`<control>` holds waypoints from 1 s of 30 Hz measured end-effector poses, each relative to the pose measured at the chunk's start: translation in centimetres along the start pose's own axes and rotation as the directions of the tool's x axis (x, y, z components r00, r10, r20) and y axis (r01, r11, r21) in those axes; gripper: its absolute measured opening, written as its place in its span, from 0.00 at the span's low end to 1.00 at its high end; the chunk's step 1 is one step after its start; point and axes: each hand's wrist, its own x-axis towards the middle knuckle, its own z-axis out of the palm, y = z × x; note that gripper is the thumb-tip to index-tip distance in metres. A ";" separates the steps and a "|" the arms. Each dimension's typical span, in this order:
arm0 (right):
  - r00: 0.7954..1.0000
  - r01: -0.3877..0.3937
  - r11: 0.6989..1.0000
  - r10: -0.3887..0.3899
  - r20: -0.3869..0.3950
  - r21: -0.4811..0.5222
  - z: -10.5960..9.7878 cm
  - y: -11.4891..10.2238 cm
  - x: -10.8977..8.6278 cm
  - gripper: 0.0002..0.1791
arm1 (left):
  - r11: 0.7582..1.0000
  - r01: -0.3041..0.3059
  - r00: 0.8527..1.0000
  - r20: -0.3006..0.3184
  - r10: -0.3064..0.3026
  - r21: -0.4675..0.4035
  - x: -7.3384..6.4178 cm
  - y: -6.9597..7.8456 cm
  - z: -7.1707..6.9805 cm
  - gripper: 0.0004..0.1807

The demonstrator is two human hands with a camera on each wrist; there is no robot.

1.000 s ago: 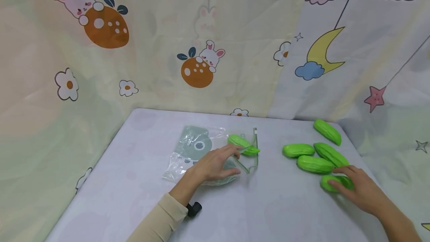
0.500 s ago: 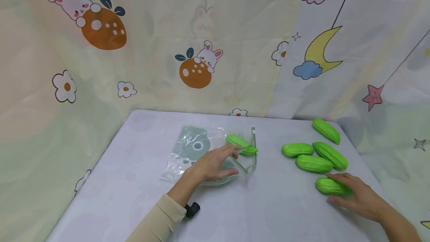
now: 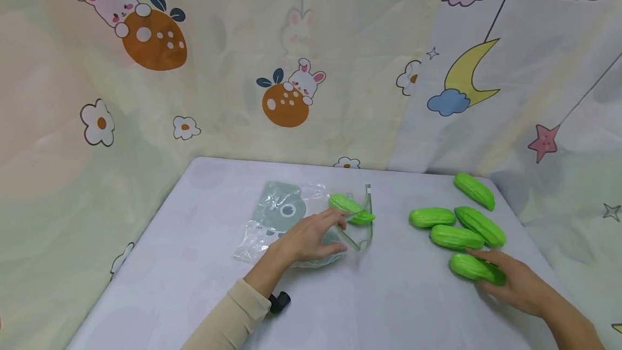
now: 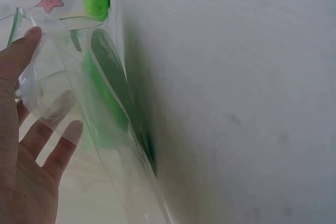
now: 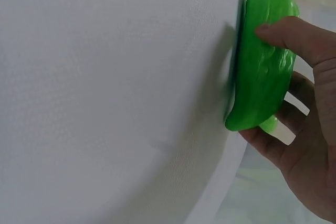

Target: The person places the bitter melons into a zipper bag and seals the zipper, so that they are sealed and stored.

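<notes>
My left hand (image 3: 306, 239) holds up the edge of a clear zip bag (image 3: 279, 209) with a grey-green animal print. In the left wrist view, its fingers (image 4: 60, 153) show through the film, with the thumb at the upper edge. One green toy cucumber (image 3: 342, 204) lies in the bag by its mouth. At the right, my right hand (image 3: 522, 282) grips another ridged toy cucumber (image 3: 471, 267) lengthwise. The right wrist view shows the thumb on one side of that cucumber (image 5: 265, 66) and the fingers behind it, low over the tabletop.
Several more green toy cucumbers (image 3: 454, 237) lie grouped just beyond my right hand, one of them (image 3: 473, 190) near the table's back right corner. A black piece (image 3: 280, 302) sits at the left wrist. Printed cloth (image 3: 233, 69) hangs behind the white table (image 3: 389, 296).
My right hand has shifted its hold on the near cucumber, the thumb going from its top to its near side, and drawn it slightly left. The left hand and bag stay put.
</notes>
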 end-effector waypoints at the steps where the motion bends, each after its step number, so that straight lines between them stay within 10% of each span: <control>1: 1.000 -0.006 1.000 0.006 0.003 -0.003 0.0 -0.1 0.0 0.36 | 1.000 0.002 1.000 0.002 -0.002 0.000 0.0 0.0 0.0 0.22; 15: 0.999 -0.033 0.994 0.034 -0.009 0.107 -1.0 -1.4 1.1 0.34 | 1.000 -0.007 1.000 0.003 0.007 0.006 0.1 0.1 0.0 0.21; 30: 0.984 0.129 0.979 -0.106 -0.146 0.160 -0.4 -2.3 2.7 0.33 | 1.000 -0.004 1.000 0.010 0.004 0.009 0.1 0.0 0.2 0.21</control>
